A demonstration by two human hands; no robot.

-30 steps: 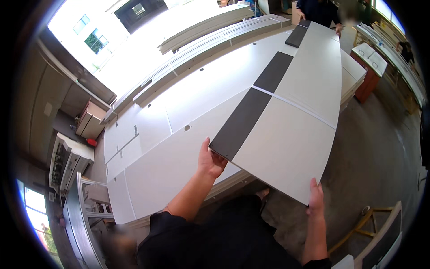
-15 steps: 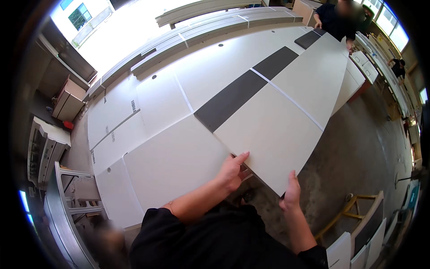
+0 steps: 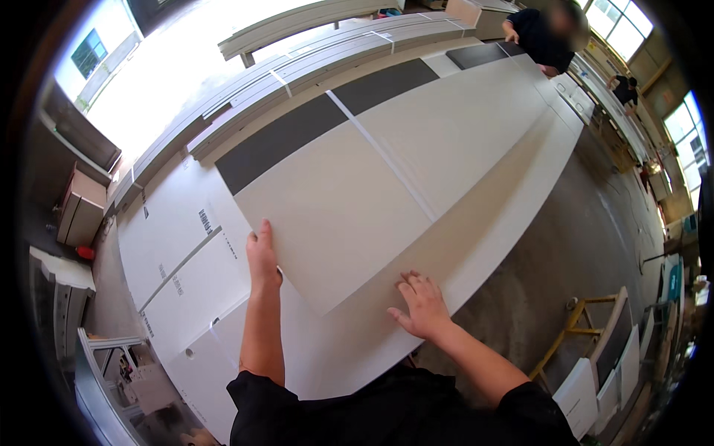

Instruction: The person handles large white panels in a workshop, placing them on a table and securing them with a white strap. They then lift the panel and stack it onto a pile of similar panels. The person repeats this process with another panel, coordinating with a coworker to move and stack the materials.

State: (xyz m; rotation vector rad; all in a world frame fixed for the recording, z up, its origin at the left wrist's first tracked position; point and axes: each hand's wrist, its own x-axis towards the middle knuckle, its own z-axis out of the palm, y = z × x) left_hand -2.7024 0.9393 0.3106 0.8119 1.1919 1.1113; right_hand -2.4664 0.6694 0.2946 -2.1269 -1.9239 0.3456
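A long white panel (image 3: 327, 215) with a dark grey band (image 3: 286, 141) along its far side and a white strap around it lies on top of a stack of white panels (image 3: 349, 349). At its near left end, my left hand (image 3: 263, 260) is closed on the edge, its lower fingers partly hidden. My right hand (image 3: 424, 303) is open, fingers spread, over the white surface just right of the panel's long edge. It holds nothing; whether it touches the surface I cannot tell. A co-worker in dark clothes (image 3: 541, 37) stands at the panel's far end, hands near it.
Strapped long boards (image 3: 297, 70) lie along the far side. At the lower right stand a yellow frame (image 3: 573, 334) and white boards (image 3: 576, 394) leaning. A metal frame (image 3: 104, 379) is at the lower left. Another person (image 3: 623, 91) is farther back at the right.
The strapped panel has shifted left and away, now lying over the stack and covering more of it. My left hand moved left with its end; my right hand has let go of the edge.
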